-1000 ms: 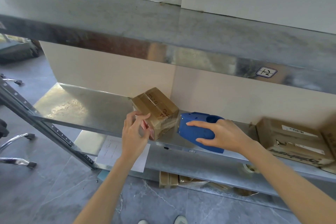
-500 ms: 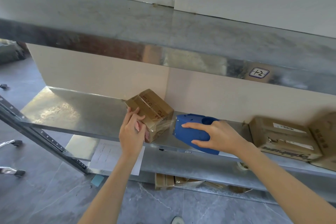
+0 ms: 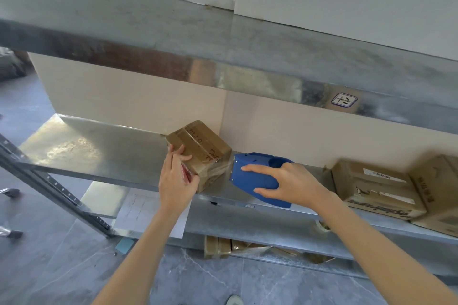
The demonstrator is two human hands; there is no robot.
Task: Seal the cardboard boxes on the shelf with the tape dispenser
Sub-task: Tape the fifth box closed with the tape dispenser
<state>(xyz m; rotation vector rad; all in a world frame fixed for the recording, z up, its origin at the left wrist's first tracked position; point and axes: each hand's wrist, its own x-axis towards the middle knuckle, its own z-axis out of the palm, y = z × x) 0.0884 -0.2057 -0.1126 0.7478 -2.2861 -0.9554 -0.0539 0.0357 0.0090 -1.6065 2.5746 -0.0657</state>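
Fingers of our left hand curl round the near left corner of the small cardboard box, gripping it and bracing it on the metal shelf. The box sits skewed, close to the back wall, one corner toward us. A clear tape strip runs taut from the box's right face to the mouth of the blue tape dispenser, which stands just beside the box on the shelf. Our right hand holds the dispenser body: index finger extended along the top, thumb against the near side, other fingers hidden behind it. Further right, well apart, more cardboard boxes lie on the same shelf; we cannot tell whether they are sealed.

We judge the step in hand to be taping this box: the strip is attached but not yet cut. The next move calls for a firm left-hand brace, since a light box may drag with the tape. We then tilt the dispenser so its blade severs the strip, and press the loose end flat.
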